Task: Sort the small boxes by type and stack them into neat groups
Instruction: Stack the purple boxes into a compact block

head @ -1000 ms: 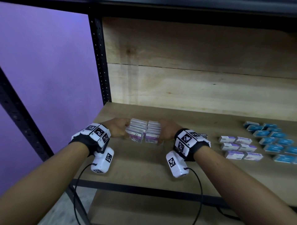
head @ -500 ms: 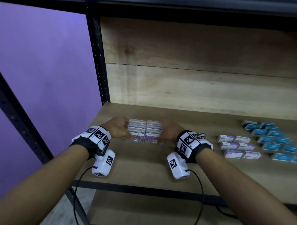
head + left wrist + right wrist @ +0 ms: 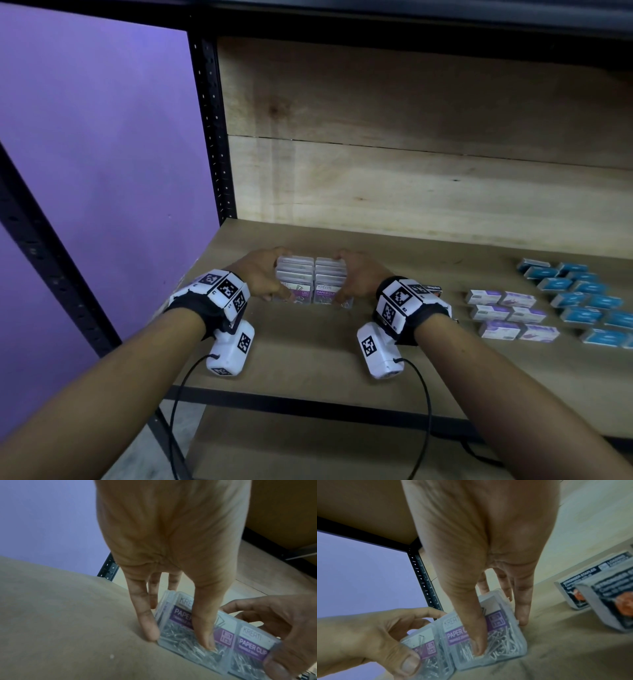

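Several clear paper clip boxes (image 3: 313, 282) with purple labels stand on edge in two rows side by side on the wooden shelf (image 3: 308, 349). My left hand (image 3: 277, 274) grips the left row, fingers down its outer side and thumb across the front box (image 3: 248, 647). My right hand (image 3: 346, 275) grips the right row the same way, thumb on the front label (image 3: 457, 635). In the wrist views the left hand (image 3: 178, 635) and the right hand (image 3: 501, 637) hold the block between them, and fingertips touch the shelf.
White and purple boxes (image 3: 507, 313) lie in rows to the right, with blue boxes (image 3: 582, 298) beyond them. A dark staples box (image 3: 433, 289) sits behind my right wrist. A black upright post (image 3: 215, 137) and a purple wall bound the left; a wooden back board stands behind.
The front boxes, which leaned toward me a second ago, now stand squared up and packed tight against the rows. Both hands stay on the block's sides.
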Demonstrator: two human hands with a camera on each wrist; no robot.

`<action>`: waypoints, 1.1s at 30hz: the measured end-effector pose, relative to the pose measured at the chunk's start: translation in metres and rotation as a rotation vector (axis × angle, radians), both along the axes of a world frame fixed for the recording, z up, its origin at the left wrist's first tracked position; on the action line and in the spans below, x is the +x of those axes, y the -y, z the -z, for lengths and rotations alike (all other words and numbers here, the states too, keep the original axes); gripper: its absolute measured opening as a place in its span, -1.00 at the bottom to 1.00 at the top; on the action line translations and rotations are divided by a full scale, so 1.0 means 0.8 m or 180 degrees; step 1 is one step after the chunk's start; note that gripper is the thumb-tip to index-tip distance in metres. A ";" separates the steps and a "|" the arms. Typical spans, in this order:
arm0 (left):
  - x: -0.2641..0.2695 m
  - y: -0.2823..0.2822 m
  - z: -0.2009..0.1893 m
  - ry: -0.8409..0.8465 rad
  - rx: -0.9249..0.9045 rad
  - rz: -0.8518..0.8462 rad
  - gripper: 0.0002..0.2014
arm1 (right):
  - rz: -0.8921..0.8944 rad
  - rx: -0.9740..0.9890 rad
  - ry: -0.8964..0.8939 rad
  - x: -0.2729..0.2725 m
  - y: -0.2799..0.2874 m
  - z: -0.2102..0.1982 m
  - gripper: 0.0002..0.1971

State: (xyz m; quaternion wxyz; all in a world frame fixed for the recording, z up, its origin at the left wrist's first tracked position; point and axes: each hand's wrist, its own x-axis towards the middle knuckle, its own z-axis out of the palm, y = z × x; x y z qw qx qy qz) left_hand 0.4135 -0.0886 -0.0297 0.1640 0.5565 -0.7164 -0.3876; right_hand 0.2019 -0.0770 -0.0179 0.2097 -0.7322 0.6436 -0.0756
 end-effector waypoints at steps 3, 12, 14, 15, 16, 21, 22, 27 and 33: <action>-0.002 0.000 0.001 -0.0018 -0.0035 -0.0104 -0.18 | 0.0003 -0.0003 -0.0017 -0.003 0.004 0.001 -0.10; -0.002 0.004 0.002 0.0013 -0.0078 -0.0056 -0.20 | 0.0024 0.0061 -0.0027 -0.002 0.009 0.004 -0.08; -0.001 0.004 0.002 -0.0018 -0.0085 -0.0046 -0.19 | 0.0041 0.0064 -0.0021 -0.002 0.011 0.005 -0.08; -0.001 0.003 0.002 -0.0037 -0.0091 -0.0041 -0.19 | 0.0046 0.0065 -0.0022 -0.001 0.011 0.005 -0.07; -0.001 0.003 0.002 -0.0061 -0.0095 -0.0040 -0.19 | 0.0050 0.0063 -0.0025 -0.001 0.012 0.006 -0.07; -0.001 0.002 0.002 -0.0105 -0.0093 -0.0039 -0.17 | 0.0057 0.0135 -0.0002 0.000 0.012 0.005 -0.06; -0.002 0.003 0.002 -0.0115 -0.0076 -0.0043 -0.17 | 0.0069 0.0154 0.0026 -0.001 0.012 0.004 -0.06; -0.002 0.003 0.001 -0.0124 -0.0006 -0.0022 -0.17 | 0.0123 0.0250 0.0200 -0.005 0.011 0.002 -0.07; 0.003 0.003 0.001 -0.0206 0.0120 -0.0204 -0.28 | 0.0198 0.0462 0.0328 -0.003 0.008 -0.001 -0.05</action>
